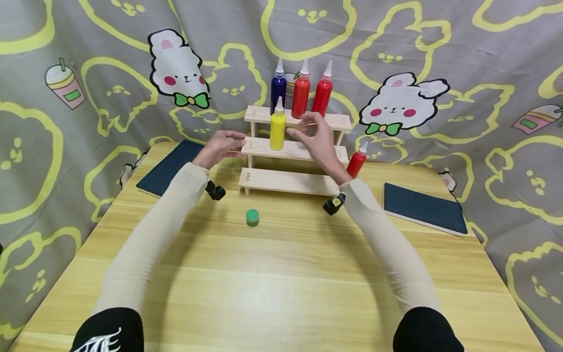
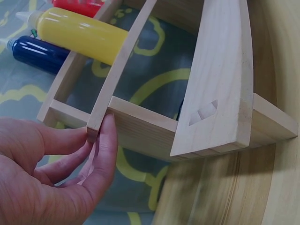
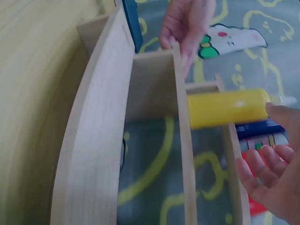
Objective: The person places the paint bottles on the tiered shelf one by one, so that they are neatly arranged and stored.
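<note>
A three-step wooden rack stands at the back of the table. My left hand pinches the left end of its middle step, thumb on one side and fingers on the other in the left wrist view. On that step, left of centre, a yellow squeeze bottle with a white nozzle stands upright. My right hand is just right of this bottle, fingers loosely bent and nothing held; in the right wrist view its thumb overlaps the bottle's upper end. A dark blue bottle and two red bottles occupy the top step.
Another red bottle stands on the table by the rack's right end. A small green-lidded jar sits in front of the rack. Dark blue notebooks lie left and right. A patterned curtain hangs behind.
</note>
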